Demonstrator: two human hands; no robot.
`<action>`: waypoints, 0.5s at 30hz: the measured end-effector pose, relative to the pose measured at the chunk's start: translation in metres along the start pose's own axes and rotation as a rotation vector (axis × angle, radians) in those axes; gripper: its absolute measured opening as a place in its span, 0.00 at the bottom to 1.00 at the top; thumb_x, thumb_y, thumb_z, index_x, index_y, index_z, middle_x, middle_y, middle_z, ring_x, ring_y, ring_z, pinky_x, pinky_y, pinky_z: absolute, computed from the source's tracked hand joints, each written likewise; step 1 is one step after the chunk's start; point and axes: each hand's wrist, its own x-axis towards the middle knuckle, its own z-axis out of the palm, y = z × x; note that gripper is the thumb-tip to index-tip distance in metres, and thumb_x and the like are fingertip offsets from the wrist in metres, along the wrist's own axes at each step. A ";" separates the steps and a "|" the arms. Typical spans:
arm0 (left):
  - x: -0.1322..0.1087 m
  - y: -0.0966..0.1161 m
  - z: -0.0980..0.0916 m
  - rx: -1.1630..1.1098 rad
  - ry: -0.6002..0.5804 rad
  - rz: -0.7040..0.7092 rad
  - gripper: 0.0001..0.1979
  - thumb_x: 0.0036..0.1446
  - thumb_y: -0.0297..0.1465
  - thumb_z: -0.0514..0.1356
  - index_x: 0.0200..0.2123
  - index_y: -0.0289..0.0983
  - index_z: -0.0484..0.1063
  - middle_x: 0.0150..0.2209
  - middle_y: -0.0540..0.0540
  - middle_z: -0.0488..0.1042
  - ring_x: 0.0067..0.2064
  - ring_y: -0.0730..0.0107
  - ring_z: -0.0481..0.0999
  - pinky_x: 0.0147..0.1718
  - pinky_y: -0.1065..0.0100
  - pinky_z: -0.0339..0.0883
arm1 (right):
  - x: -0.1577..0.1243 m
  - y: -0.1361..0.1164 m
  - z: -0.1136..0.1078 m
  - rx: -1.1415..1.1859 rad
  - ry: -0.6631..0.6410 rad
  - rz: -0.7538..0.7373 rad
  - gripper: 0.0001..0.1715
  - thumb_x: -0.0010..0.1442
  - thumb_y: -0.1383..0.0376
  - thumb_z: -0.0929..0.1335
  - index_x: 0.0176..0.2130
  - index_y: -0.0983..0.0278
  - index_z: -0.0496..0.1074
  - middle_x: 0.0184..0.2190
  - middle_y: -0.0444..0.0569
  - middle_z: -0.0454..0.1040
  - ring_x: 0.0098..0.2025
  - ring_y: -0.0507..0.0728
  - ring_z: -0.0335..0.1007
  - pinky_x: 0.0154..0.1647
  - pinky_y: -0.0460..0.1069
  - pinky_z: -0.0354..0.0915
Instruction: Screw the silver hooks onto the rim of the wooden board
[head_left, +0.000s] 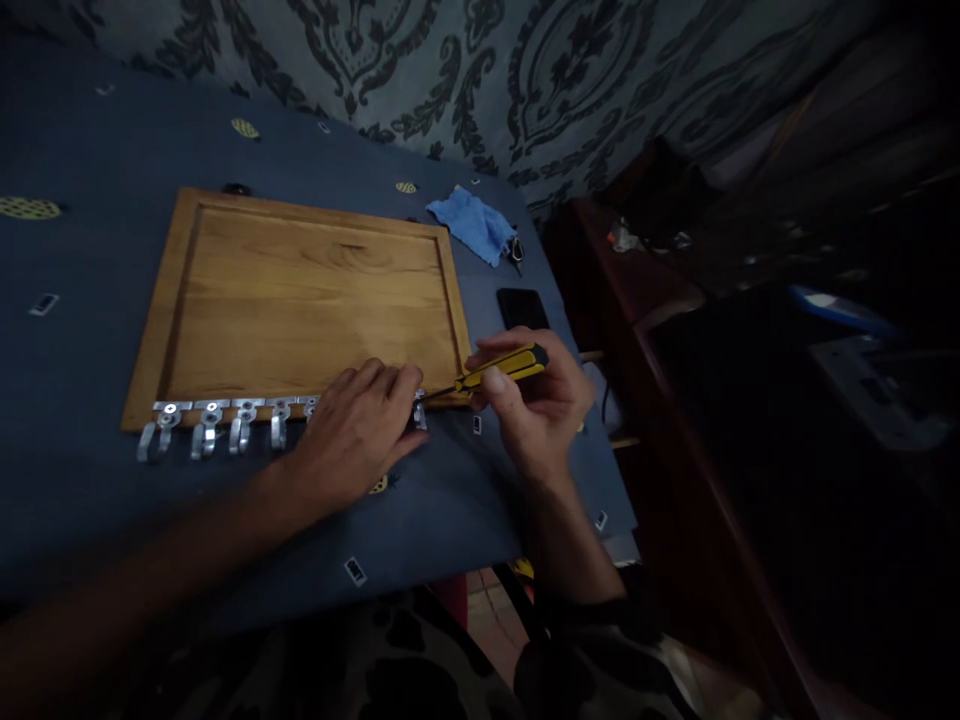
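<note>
A framed wooden board point(315, 300) lies on the blue-grey cloth, with a metal hook rail point(244, 405) along its near edge. Several silver hooks hang from the rail toward me. My left hand point(360, 425) presses over the right part of the rail, fingers bent together at the board's edge, and hides some of the hooks. In my right hand point(544, 405) is a yellow and black screwdriver point(499, 370), its shaft pointing left. The tip reaches the rail's right end beside my left fingers; whether it sits in a screw I cannot tell.
Beyond the board's right corner lie a blue cloth point(472, 222) and a small dark key-like item point(515, 252). A black phone-like slab point(523, 308) is near the table's right edge. Patterned wall covering point(465, 80) rises behind; dark red furniture point(622, 270) stands at right.
</note>
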 end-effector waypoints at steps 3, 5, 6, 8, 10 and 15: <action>0.000 0.000 0.002 -0.003 0.015 0.005 0.18 0.61 0.35 0.67 0.48 0.35 0.65 0.41 0.40 0.76 0.47 0.51 0.75 0.43 0.57 0.69 | 0.007 -0.006 -0.011 0.036 -0.170 0.031 0.12 0.63 0.55 0.72 0.43 0.59 0.80 0.34 0.46 0.78 0.30 0.52 0.73 0.26 0.47 0.70; 0.000 -0.001 0.002 -0.017 0.013 0.009 0.18 0.61 0.35 0.66 0.48 0.34 0.65 0.41 0.39 0.76 0.47 0.50 0.75 0.43 0.57 0.69 | 0.010 -0.008 -0.016 0.050 -0.233 0.031 0.11 0.63 0.56 0.73 0.41 0.59 0.81 0.36 0.47 0.79 0.31 0.52 0.74 0.24 0.46 0.69; 0.000 -0.001 0.002 -0.026 0.011 0.008 0.17 0.61 0.35 0.66 0.47 0.34 0.65 0.41 0.39 0.76 0.47 0.50 0.75 0.43 0.57 0.69 | 0.011 -0.008 -0.017 0.049 -0.245 0.030 0.10 0.62 0.57 0.73 0.39 0.59 0.81 0.37 0.47 0.79 0.31 0.52 0.74 0.23 0.46 0.68; 0.000 -0.001 0.001 -0.041 0.004 0.004 0.17 0.61 0.35 0.67 0.47 0.34 0.65 0.41 0.39 0.76 0.46 0.50 0.75 0.42 0.57 0.68 | 0.012 -0.007 -0.018 0.025 -0.235 0.006 0.08 0.62 0.58 0.73 0.37 0.60 0.81 0.34 0.45 0.79 0.27 0.50 0.71 0.21 0.45 0.65; 0.000 0.000 0.001 -0.043 -0.006 -0.006 0.17 0.60 0.35 0.67 0.46 0.35 0.65 0.41 0.40 0.76 0.46 0.50 0.75 0.42 0.57 0.68 | 0.010 -0.006 -0.014 -0.040 -0.187 -0.058 0.06 0.61 0.60 0.74 0.35 0.60 0.80 0.30 0.43 0.76 0.26 0.50 0.69 0.21 0.45 0.63; 0.001 0.001 -0.001 -0.038 -0.023 -0.021 0.18 0.61 0.35 0.66 0.47 0.34 0.65 0.43 0.39 0.77 0.48 0.50 0.75 0.44 0.57 0.68 | 0.000 -0.002 0.001 -0.215 0.015 -0.226 0.03 0.59 0.65 0.75 0.35 0.59 0.78 0.27 0.41 0.73 0.29 0.51 0.68 0.30 0.48 0.66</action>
